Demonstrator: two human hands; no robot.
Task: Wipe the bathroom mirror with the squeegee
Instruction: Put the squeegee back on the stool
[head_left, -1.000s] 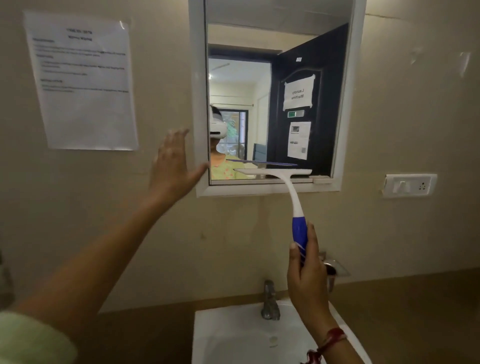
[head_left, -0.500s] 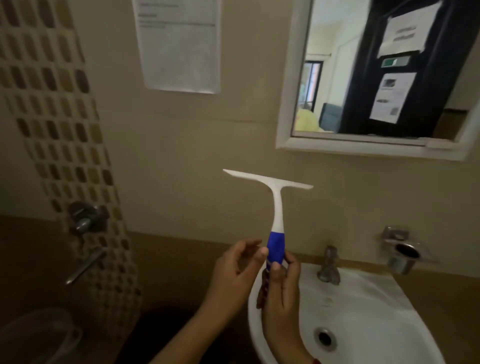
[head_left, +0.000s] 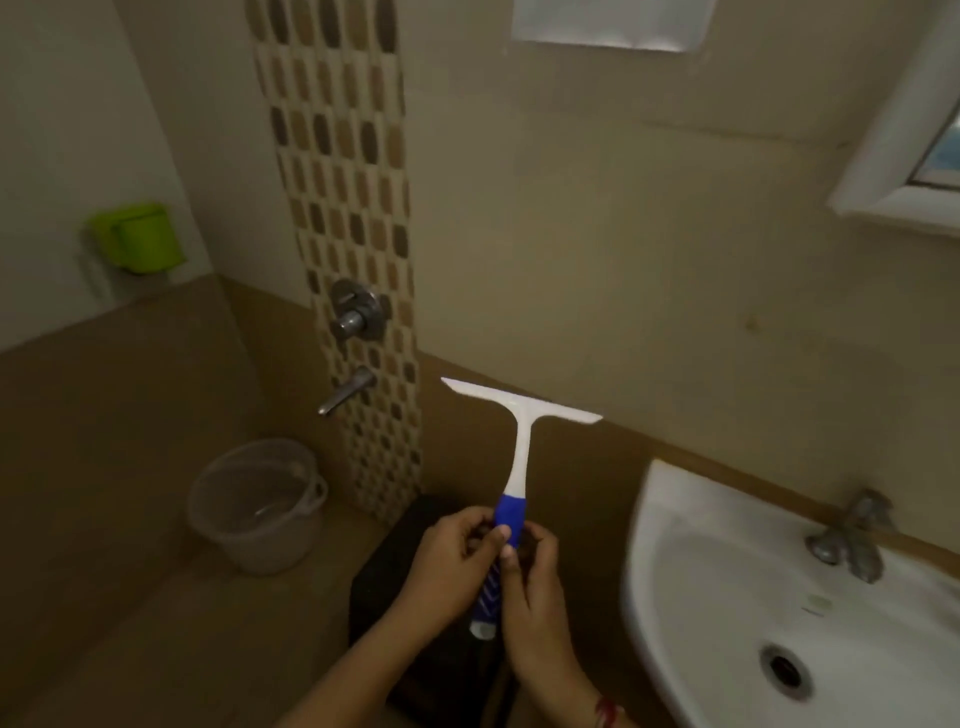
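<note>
Both hands close around the blue handle of the squeegee (head_left: 519, 457): the left hand (head_left: 447, 561) pinches it from the left with fingers curled, and the right hand (head_left: 530, 587) wraps it from the right, lower down. The tool stands nearly upright, its white blade level and off the glass. Half a second ago the mirror filled the upper right; now only the corner of the mirror (head_left: 898, 171) shows at the right edge, and the view has swung left. The paper sheet (head_left: 608, 23) on the wall is too blurred to read. Left of the hands a bucket (head_left: 254, 504) sits on the floor below a wall tap (head_left: 345, 389); a green holder (head_left: 137, 236) hangs further left. The sink (head_left: 727, 587) lies just right of the hands.
</note>
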